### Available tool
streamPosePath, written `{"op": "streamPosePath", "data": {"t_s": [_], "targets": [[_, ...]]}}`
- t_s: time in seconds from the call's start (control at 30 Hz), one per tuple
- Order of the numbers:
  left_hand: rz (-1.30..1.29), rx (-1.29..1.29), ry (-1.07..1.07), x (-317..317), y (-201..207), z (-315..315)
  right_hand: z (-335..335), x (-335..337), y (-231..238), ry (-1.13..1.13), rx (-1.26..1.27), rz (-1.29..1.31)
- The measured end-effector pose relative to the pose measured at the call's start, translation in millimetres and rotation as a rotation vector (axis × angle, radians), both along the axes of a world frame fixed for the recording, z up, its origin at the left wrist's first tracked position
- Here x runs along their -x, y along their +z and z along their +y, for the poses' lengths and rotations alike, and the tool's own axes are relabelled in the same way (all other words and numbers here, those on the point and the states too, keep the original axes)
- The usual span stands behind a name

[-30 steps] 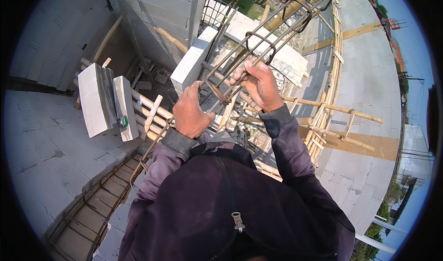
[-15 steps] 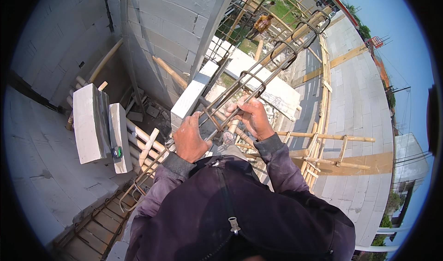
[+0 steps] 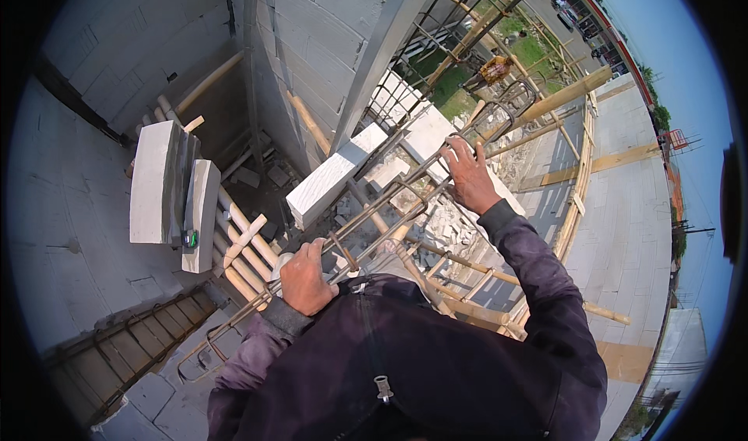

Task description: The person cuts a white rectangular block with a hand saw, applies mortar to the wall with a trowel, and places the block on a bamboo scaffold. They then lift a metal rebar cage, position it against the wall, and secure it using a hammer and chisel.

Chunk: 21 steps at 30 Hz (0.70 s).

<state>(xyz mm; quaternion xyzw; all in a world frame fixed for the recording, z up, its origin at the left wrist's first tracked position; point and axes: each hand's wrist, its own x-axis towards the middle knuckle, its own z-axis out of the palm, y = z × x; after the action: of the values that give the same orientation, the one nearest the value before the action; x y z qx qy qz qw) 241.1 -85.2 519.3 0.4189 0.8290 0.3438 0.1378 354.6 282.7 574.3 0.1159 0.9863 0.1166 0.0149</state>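
Bright daylight | left wall shaded | right wall sunlit | straight edges bowed | black fisheye rim

Both arms are pointing forward from the torso, the right arm standing out farther than the left arm. The left hand is lying close before the body, its back facing upward and its fingers curling inward. The right hand is lying farther forward, palm down, its fingers spreading slightly and bending; its palm is escaping view.
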Motion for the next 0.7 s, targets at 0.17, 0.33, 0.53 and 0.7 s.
{"op": "streamPosePath", "data": {"t_s": [0.17, 0.33, 0.53, 0.7], "targets": [[0.029, 0.177, 0.007, -15, 3, 20, 71, 14, -52, 0.296, 0.235, -0.03], [0.03, 0.354, 0.011, -7, -5, 19, 85, 23, -104, 0.434, 0.432, -0.07], [0.153, 0.453, 0.126, 23, -40, 19, 74, 61, -118, 0.442, 0.538, -0.02], [0.221, 0.4, 0.178, 54, -66, 11, 60, 88, -121, 0.473, 0.462, 0.023]]}}
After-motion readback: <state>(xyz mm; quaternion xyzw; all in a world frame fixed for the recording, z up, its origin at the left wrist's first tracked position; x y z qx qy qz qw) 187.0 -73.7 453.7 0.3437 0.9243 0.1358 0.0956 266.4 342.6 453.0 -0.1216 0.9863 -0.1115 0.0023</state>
